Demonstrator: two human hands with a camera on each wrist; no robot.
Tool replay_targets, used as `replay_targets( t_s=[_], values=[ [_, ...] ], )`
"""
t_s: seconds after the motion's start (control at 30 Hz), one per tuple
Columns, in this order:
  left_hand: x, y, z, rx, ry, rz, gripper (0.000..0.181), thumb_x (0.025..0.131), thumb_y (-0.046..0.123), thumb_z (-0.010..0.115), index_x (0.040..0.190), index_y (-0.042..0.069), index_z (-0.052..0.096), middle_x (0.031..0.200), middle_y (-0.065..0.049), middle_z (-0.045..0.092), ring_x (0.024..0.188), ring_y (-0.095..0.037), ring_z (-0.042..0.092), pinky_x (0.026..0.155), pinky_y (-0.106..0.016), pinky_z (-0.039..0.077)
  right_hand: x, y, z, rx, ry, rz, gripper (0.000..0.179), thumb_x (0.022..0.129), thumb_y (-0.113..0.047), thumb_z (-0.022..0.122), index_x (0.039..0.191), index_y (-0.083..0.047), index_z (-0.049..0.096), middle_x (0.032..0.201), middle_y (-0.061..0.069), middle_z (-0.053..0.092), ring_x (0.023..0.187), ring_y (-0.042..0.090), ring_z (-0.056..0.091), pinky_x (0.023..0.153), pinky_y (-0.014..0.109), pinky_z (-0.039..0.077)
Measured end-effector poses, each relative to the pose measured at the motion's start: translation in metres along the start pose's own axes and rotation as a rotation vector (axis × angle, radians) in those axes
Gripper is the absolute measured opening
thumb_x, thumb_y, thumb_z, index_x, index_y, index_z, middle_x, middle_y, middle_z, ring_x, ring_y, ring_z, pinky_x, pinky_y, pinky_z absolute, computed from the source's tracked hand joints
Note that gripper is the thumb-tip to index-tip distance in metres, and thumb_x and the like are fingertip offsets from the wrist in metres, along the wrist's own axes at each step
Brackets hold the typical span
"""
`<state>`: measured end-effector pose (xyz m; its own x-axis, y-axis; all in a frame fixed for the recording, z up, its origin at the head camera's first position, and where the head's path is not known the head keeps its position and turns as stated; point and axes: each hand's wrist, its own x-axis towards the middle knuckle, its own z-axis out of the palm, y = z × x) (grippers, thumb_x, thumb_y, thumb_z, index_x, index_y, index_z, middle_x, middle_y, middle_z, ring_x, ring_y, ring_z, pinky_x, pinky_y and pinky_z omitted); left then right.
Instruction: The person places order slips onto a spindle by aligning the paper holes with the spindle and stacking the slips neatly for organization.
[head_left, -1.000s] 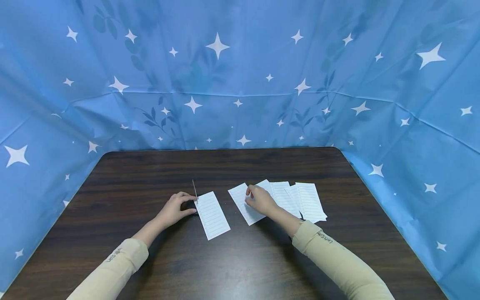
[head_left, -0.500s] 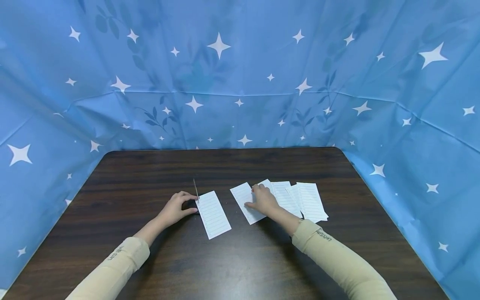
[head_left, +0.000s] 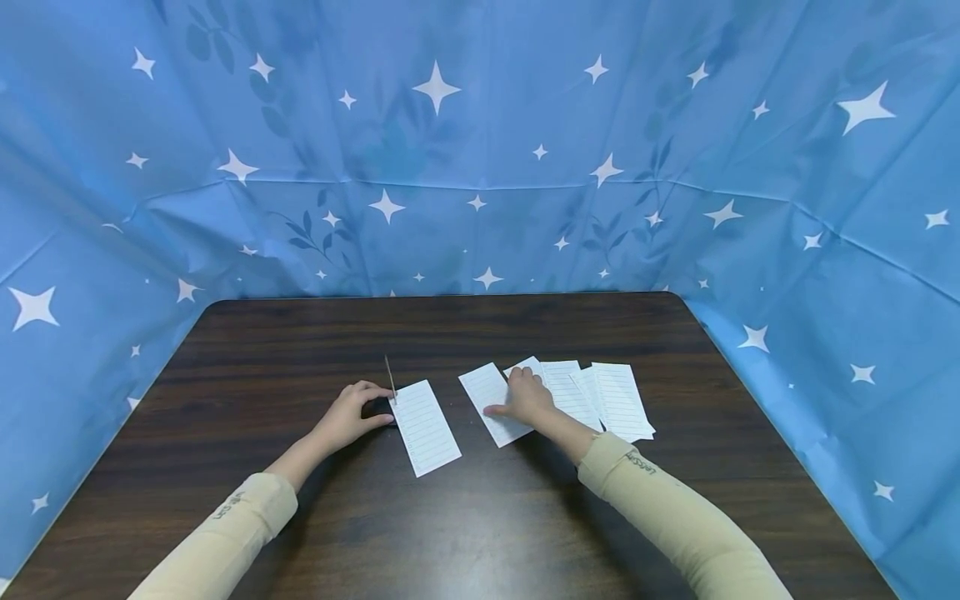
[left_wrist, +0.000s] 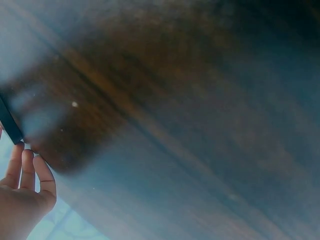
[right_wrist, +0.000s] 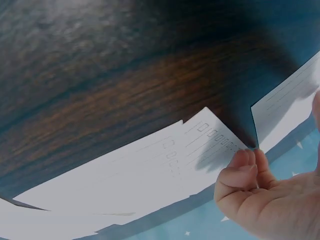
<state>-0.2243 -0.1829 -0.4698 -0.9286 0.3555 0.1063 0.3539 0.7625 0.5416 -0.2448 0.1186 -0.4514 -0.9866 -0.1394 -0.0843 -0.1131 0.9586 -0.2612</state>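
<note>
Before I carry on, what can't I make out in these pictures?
Dark bar: left wrist view, cut off by the left edge.
Thin sliver at the left hand: head view, too narrow to identify.
Card beneath the right hand: head view, partly hidden by that hand.
Right thumb: right wrist view, cut off by the right edge.
Left-sleeve lettering: head view, too small to read.

A white ruled card is lying flat and aslant near the left hand, with a thin, narrow strip slanting up from its far left corner. To its right, a second ruled card is angling under the thumb of the right hand. Just beside it, more white cards are overlapping in a fan, one showing small printed boxes.
</note>
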Motion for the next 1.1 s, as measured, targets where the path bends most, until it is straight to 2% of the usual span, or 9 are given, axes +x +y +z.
replay_targets(
  t_s=[0.23,0.37,0.5,0.6,0.7,0.77,0.87,0.93,1.1],
  values=[
    [0.002,0.001,-0.003,0.011,-0.001,0.023,0.038,0.085,0.021,0.070,0.118,0.004,0.063,0.116,-0.019,0.058,0.108,-0.037,0.052,0.091,-0.053,0.045,0.004,-0.006,-0.006,0.021,-0.048,0.048,0.071,0.067,-0.043,0.083,0.105,0.009,0.053,0.100,0.022,0.056,0.089,0.033,0.056,0.072,0.043,0.052],
    [0.004,0.001,-0.003,0.010,-0.006,0.030,0.038,0.085,0.020,0.070,0.119,0.004,0.063,0.118,-0.019,0.058,0.109,-0.038,0.051,0.092,-0.054,0.044,0.009,-0.005,-0.008,0.047,-0.107,0.072,0.053,0.068,-0.039,0.083,0.086,0.002,0.055,0.094,0.018,0.057,0.081,0.027,0.052,0.067,0.038,0.048],
    [0.005,0.000,-0.002,0.005,-0.006,0.035,0.038,0.085,0.021,0.070,0.119,0.005,0.063,0.117,-0.018,0.058,0.109,-0.037,0.051,0.091,-0.054,0.044,0.011,-0.004,-0.008,0.057,-0.137,0.052,0.045,0.069,-0.036,0.083,0.072,-0.003,0.052,0.087,0.015,0.056,0.075,0.023,0.046,0.064,0.036,0.044],
    [0.004,-0.001,-0.002,0.006,-0.003,0.039,0.038,0.085,0.020,0.070,0.118,0.005,0.063,0.117,-0.019,0.058,0.109,-0.038,0.051,0.091,-0.054,0.044,0.010,-0.005,-0.008,0.052,-0.127,0.026,0.043,0.070,-0.035,0.082,0.070,-0.003,0.053,0.086,0.015,0.056,0.076,0.024,0.049,0.067,0.037,0.046],
    [0.003,0.000,-0.002,0.005,-0.003,0.034,0.038,0.084,0.020,0.070,0.118,0.004,0.063,0.117,-0.019,0.058,0.110,-0.039,0.051,0.093,-0.055,0.044,0.007,-0.008,-0.009,0.068,-0.111,0.043,0.043,0.069,-0.033,0.083,0.078,-0.001,0.055,0.090,0.017,0.058,0.081,0.029,0.055,0.070,0.040,0.049],
    [0.002,0.000,-0.002,0.004,-0.006,0.030,0.038,0.084,0.020,0.070,0.118,0.004,0.063,0.117,-0.019,0.058,0.110,-0.039,0.051,0.093,-0.055,0.044,0.004,-0.010,-0.009,0.088,-0.106,0.073,0.051,0.069,-0.032,0.083,0.093,0.004,0.055,0.094,0.018,0.059,0.087,0.033,0.058,0.071,0.042,0.050],
    [0.002,0.002,-0.002,0.003,-0.013,0.025,0.037,0.085,0.020,0.070,0.118,0.005,0.063,0.117,-0.019,0.058,0.110,-0.038,0.051,0.093,-0.055,0.044,0.004,-0.011,-0.007,0.140,-0.111,0.132,0.081,0.070,-0.030,0.083,0.126,0.010,0.042,0.105,0.020,0.063,0.099,0.039,0.059,0.077,0.046,0.051],
    [0.001,0.003,-0.002,0.002,-0.015,0.019,0.037,0.085,0.020,0.070,0.118,0.005,0.063,0.117,-0.019,0.058,0.110,-0.039,0.051,0.092,-0.055,0.044,0.006,-0.009,-0.003,0.180,-0.116,0.159,0.098,0.069,-0.029,0.084,0.139,0.010,0.027,0.113,0.021,0.063,0.104,0.041,0.058,0.081,0.049,0.051],
    [0.000,0.004,-0.002,0.000,-0.017,0.004,0.037,0.085,0.019,0.070,0.118,0.005,0.063,0.117,-0.019,0.058,0.111,-0.039,0.051,0.093,-0.055,0.044,0.024,0.006,0.022,0.223,-0.071,0.131,0.108,0.062,-0.032,0.088,0.139,0.007,0.023,0.109,0.023,0.063,0.090,0.037,0.063,0.068,0.045,0.052]
  ],
)
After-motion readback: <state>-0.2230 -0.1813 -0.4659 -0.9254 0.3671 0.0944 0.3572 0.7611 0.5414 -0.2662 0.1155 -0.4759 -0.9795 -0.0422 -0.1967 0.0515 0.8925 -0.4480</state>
